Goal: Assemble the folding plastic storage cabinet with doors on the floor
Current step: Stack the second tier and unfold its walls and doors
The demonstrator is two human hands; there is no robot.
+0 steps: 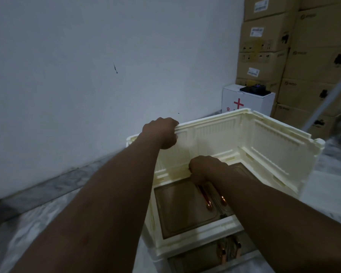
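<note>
A cream plastic folding cabinet (264,134) stands on the floor in front of me, its ribbed back and right panels raised. Inside lies a door panel with brownish translucent doors (177,209) and copper handles (207,200). My left hand (161,133) grips the top edge of the back panel near its left end. My right hand (203,168) reaches down inside, fingers curled at the upper end of the copper handles; the grasp itself is hidden. Below, a second tier with more copper handles (222,253) shows at the bottom.
A white wall runs along the left and back. A white box with a red cross (246,101) sits behind the cabinet, a dark device on top. Stacked cardboard cartons (303,62) fill the right corner. The floor (47,223) is pale marble.
</note>
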